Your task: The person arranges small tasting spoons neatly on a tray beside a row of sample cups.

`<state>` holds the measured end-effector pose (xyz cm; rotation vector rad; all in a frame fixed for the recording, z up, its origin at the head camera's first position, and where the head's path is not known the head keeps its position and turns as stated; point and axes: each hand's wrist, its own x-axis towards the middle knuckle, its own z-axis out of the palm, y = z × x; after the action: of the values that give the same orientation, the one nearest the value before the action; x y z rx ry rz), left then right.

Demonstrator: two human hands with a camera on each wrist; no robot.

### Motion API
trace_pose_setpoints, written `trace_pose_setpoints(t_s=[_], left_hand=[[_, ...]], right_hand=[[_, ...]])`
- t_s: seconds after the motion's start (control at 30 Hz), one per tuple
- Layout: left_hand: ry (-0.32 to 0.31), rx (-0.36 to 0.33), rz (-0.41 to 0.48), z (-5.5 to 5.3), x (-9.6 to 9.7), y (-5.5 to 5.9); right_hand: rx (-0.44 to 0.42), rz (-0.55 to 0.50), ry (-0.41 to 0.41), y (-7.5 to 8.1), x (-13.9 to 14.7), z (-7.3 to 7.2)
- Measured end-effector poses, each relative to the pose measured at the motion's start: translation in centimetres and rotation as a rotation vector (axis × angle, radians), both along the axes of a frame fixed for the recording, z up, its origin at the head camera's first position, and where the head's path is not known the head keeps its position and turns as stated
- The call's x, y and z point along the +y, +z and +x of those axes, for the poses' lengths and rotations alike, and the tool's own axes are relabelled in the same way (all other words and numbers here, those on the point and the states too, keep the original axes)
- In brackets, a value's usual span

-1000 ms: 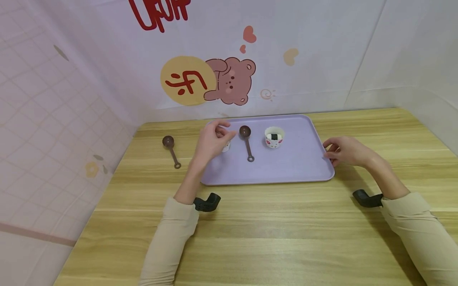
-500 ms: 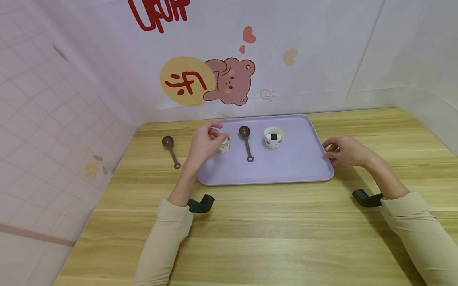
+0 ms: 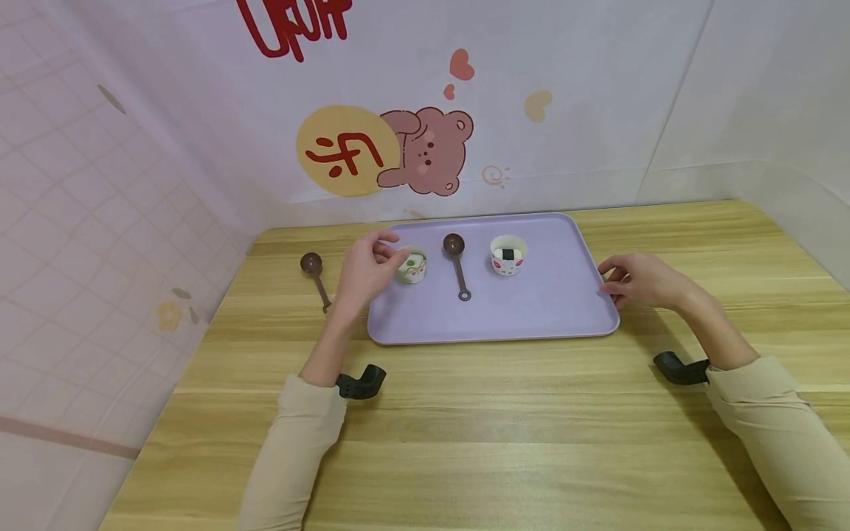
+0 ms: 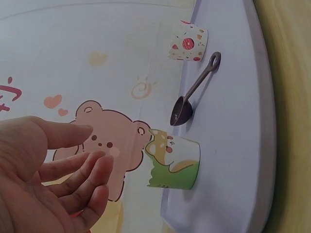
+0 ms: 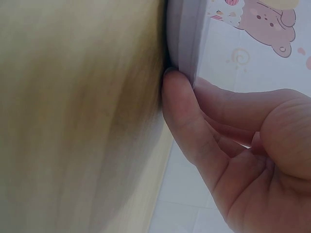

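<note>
A lilac tray (image 3: 531,313) lies on the wooden table. On it are a green-and-white paper baking cup (image 4: 177,162) with a dog print, a brown measuring spoon (image 3: 460,269), and a white paper cup (image 3: 508,259) with pink spots and a black-and-white piece inside. My left hand (image 3: 365,271) holds nothing; its loosely bent fingers hover beside the green cup, apart from it in the left wrist view. At the tray's right edge my right hand (image 3: 643,280) pinches the rim between thumb and fingers (image 5: 180,99).
A second brown measuring spoon (image 3: 313,265) lies on the table (image 3: 498,435) left of the tray. Behind stands a white backdrop (image 3: 598,147) printed with a pink bear. Each wrist carries a black mount (image 3: 361,383).
My left hand has drawn left, away from the green cup, which now shows more fully. It overlaps less of the tray. The right hand stays at the tray's edge.
</note>
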<state>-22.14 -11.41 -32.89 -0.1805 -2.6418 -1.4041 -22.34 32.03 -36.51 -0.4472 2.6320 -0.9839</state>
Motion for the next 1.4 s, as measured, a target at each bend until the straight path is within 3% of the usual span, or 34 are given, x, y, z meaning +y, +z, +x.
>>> trace_pose_setpoints(t_s=[0.57,0.87,1.4], left_hand=[[0.035,-0.032,-0.018,0.3,-2.3,-0.5],[0.065,-0.010,-0.072,0.3,-3.8,-1.0],[0.088,-0.012,-0.083,0.3,-5.9,-1.5]], right_hand=[[-0.002,0.006,-0.002,0.0,0.1,0.0],[-0.005,0.007,-0.005,0.0,0.0,0.0],[-0.003,-0.003,-0.008,-0.2,0.1,-0.1]])
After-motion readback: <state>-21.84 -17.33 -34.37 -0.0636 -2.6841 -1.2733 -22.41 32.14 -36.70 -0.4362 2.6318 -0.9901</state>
